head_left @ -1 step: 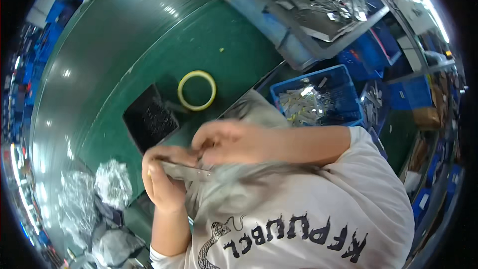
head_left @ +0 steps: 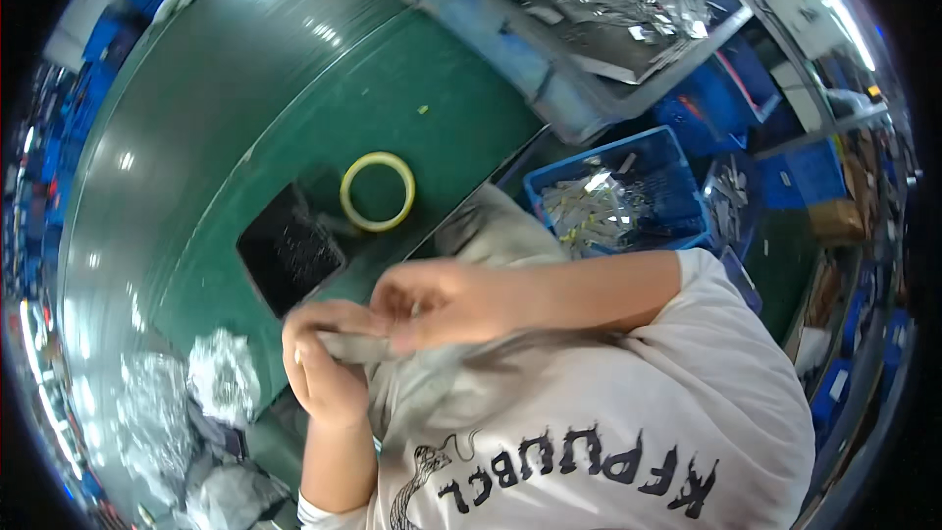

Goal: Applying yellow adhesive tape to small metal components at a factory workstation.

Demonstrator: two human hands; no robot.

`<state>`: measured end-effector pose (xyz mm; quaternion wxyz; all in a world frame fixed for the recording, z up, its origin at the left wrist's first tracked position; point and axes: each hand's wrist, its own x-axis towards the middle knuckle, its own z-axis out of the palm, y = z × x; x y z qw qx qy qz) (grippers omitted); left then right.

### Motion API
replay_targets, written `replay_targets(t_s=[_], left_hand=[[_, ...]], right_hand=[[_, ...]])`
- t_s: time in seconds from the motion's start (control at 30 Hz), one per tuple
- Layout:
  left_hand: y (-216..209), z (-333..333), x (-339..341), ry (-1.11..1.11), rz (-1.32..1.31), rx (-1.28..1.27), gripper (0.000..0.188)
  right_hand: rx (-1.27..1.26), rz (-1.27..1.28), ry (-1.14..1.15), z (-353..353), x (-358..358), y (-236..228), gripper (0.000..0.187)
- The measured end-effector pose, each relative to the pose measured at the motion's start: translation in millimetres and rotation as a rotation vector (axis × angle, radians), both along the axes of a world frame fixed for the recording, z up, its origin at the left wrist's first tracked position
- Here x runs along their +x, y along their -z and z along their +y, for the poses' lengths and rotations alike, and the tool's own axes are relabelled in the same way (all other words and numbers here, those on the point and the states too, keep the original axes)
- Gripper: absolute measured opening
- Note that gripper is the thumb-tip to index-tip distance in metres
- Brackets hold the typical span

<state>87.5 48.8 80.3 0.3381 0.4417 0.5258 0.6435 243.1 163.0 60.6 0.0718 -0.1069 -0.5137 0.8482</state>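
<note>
Right hand [head_left: 456,304] has shifted toward the black-lettered shirt [head_left: 638,407].

Smooth strip [head_left: 351,346], glossy plastic wrap [head_left: 224,376]

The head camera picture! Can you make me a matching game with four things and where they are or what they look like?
1. Tape roll
2. Black tray
3. Blue bin by the right forearm
4. Pale flat piece

A. Between left hand and right hand
B. Has a pile of thin strips inside
C. Yellow ring
D. Left of the tape roll

Pairs: 1-C, 2-D, 3-B, 4-A
</note>
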Motion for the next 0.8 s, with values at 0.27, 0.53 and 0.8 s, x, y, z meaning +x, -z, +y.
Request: replay_targets(t_s=[0.27,0.53,0.8], left_hand=[[26,7,30,0.242,0.14,0.099,0.054],[41,2,-3,0.35,0.22,0.021,0.097],[54,-41,-24,0.258,0.022,-0.199,0.073]], right_hand=[[0.598,-0.151,-0.014,8,21,6,0.028],[0.925,-0.423,0.074,69,175,36,0.023],[1.104,-0.567,0.607,104,226,-85,0.014]])
